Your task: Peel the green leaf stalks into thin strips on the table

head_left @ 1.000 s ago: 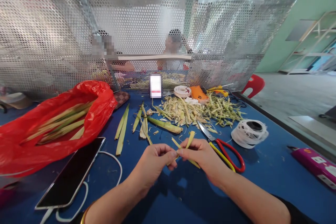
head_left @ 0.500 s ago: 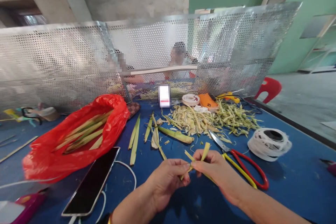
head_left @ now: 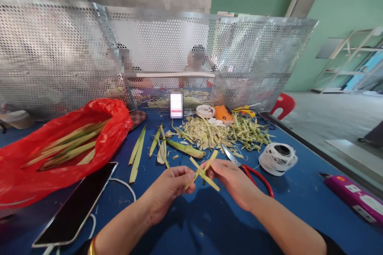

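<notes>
Pale green leaf strips, crossed in an X [head_left: 212, 182], are held between my two hands above the blue table. My left hand [head_left: 175, 183] pinches the lower-left end with thumb and fingers. At the crossing and the upper arm, my right hand [head_left: 229, 177] has its fingers closed on the strips; its fingertips are partly hidden. Scissors with red handles [head_left: 265, 179] lie just beyond my right hand, partly covered by it. Past the hands are loose long leaves [head_left: 187, 148] and a heap of cut leaf pieces [head_left: 200, 135].
An open red plastic bag [head_left: 116, 125] of long leaves lies left, beside a phone [head_left: 76, 205] with a white cable. At right are a roll of white string [head_left: 277, 160] and a purple tool [head_left: 353, 197]. A perforated metal screen [head_left: 167, 36] stands behind, with people beyond.
The view has turned to the right, so table things sit further left. The crossed strips now face me more openly, and my right hand has shifted its hold on them.
</notes>
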Tool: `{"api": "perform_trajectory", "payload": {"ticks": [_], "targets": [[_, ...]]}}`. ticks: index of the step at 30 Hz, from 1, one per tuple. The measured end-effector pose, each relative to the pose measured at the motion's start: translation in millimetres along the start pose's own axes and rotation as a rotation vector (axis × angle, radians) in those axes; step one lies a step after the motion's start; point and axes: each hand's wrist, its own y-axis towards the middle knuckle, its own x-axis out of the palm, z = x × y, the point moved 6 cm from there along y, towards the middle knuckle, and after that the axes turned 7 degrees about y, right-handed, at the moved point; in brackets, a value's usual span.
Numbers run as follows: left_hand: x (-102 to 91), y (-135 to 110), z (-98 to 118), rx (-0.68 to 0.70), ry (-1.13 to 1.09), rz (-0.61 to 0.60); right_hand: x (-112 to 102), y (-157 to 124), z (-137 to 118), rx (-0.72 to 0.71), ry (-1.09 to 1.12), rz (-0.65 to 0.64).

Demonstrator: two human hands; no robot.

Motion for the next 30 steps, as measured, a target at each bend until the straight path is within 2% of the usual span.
{"api": "perform_trajectory", "payload": {"ticks": [5, 9, 12, 16, 21, 23, 27, 30], "targets": [[1.8, -4, 13, 0.043, 0.081, 0.015, 4, 0, -5, 0.028, 0.000, -0.163], [1.3, -5, 16, 0.062, 0.094, 0.060, 9, 1, -2, 0.043, -0.003, -0.212], [-1.3, -4, 17, 0.079, 0.090, 0.086, 7, 3, 0, 0.009, -0.087, -0.195], [-3.5, -2, 16, 0.062, 0.099, 0.038, 3, 3, -5, -0.119, -0.361, -0.114], [-4.4, -3, 22, 0.153, 0.311, 0.052, 13, -3, -12, -0.212, -0.555, -0.169], [-3.2, -4, 21, 0.173, 0.311, 0.083, 16, -5, -13, -0.238, -0.595, -0.164], [-1.6, -2, 3, -0.003, 0.086, 0.124, 9, -4, -15, -0.330, -0.676, -0.031], [-2.2, 0, -5, -0.086, 0.005, 0.141, 5, 0, -13, -0.313, -0.622, -0.072]]}}
